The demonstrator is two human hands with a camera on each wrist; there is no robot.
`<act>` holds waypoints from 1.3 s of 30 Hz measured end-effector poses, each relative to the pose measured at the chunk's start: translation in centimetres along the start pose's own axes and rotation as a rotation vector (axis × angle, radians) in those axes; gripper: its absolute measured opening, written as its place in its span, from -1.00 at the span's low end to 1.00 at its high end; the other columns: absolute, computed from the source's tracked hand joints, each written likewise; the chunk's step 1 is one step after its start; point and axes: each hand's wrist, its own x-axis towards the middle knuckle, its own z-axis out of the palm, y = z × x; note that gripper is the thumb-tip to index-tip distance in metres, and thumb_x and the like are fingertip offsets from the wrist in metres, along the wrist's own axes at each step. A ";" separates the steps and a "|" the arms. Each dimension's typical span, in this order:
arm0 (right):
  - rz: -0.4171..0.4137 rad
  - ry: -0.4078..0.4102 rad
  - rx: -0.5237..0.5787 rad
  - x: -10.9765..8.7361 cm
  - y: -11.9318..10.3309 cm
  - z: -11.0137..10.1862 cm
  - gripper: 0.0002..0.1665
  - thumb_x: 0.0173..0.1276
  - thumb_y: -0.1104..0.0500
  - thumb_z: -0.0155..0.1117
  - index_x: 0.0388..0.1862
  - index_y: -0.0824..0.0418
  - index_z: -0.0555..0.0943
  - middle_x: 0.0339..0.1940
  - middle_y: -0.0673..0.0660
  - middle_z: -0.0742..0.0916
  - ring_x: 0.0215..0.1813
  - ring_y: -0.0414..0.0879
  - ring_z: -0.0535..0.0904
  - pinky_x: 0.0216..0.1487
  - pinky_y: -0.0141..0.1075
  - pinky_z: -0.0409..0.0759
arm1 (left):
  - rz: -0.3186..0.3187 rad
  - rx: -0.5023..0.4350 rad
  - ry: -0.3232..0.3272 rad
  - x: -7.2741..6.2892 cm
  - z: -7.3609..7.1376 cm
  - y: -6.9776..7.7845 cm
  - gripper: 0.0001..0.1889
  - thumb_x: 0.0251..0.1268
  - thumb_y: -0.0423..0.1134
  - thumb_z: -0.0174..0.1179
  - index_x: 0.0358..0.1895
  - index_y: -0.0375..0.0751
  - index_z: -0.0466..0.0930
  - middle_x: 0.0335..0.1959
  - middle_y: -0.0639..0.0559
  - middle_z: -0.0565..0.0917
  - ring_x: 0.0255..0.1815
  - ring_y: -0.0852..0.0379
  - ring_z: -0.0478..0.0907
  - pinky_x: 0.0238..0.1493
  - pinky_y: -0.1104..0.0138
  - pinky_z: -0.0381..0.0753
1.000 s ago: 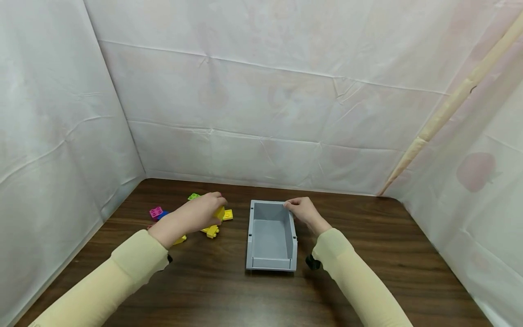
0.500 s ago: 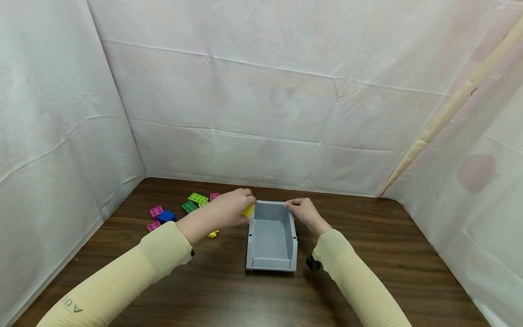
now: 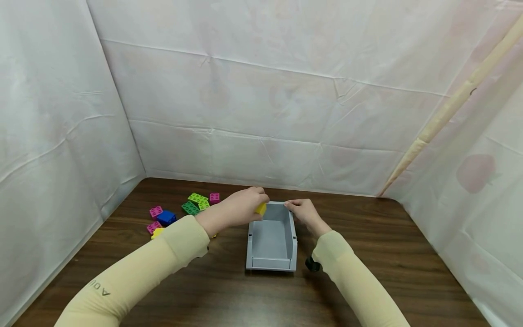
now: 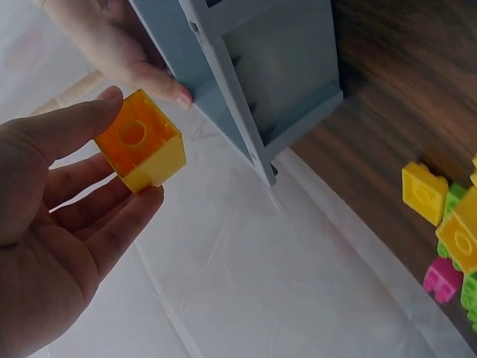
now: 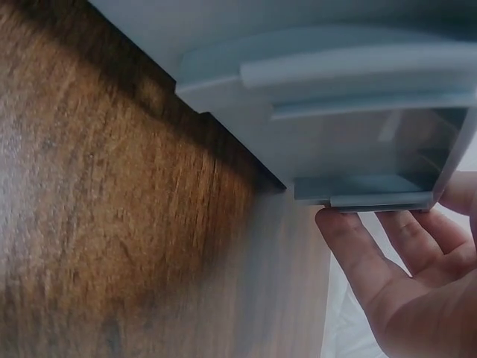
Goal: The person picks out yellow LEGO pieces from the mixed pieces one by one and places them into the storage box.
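My left hand [image 3: 244,205] pinches a yellow building brick [image 4: 145,145] between thumb and fingers, its hollow underside showing in the left wrist view. In the head view the brick overlaps the far left part of a grey plastic bin [image 3: 270,262]. The bin stands on the table, its inside bare where it shows. My right hand [image 3: 304,212] holds the bin's far right corner, fingers on the outside of the wall, as the right wrist view shows [image 5: 421,276] at close range.
Left of the bin lie loose building bricks: a blue brick [image 3: 166,217], a dark green one [image 3: 190,208], lime ones [image 3: 198,198], pink ones [image 3: 156,211] and yellow ones [image 4: 425,192]. My left forearm hides part of them. White sheeting [image 3: 261,113] walls the table [image 3: 347,227] behind and at the sides.
My left hand has moved right from the pile of bricks to the bin's far left edge, carrying the yellow brick. The right hand and the bin have stayed in place.
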 end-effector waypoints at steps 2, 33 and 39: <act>0.003 0.001 0.005 0.0 0.0 0.0 -0.60 0.36 0.04 0.21 0.03 0.28 0.64 -0.18 0.14 0.65 -0.39 -0.13 0.44 -0.40 -0.31 0.57 | 0.001 -0.018 0.001 0.4 0.2 0.2 -0.58 0.06 -0.18 0.40 0.02 -0.17 0.59 -0.14 0.01 0.57 -0.15 0.14 0.53 -0.08 0.32 0.60; 0.006 -0.009 0.001 0.0 -0.2 0.0 -0.64 0.38 0.08 0.18 0.02 0.26 0.65 -0.60 -0.02 0.47 -0.59 -0.21 0.32 -0.49 -0.31 0.52 | -0.063 -0.042 -0.182 6.2 4.2 1.7 -0.59 0.08 -0.08 0.38 -0.03 -0.20 0.62 -0.31 0.08 0.64 -0.37 0.22 0.51 -0.24 0.32 0.59; 0.006 -0.003 0.008 0.2 -0.1 0.1 -0.64 0.39 0.09 0.17 0.02 0.27 0.65 -0.40 0.06 0.59 -0.52 -0.21 0.38 -0.47 -0.34 0.55 | -0.072 -0.015 -0.210 6.7 4.9 1.7 -0.54 0.07 -0.11 0.39 0.05 -0.20 0.62 -0.31 0.07 0.69 -0.40 0.23 0.58 -0.24 0.35 0.61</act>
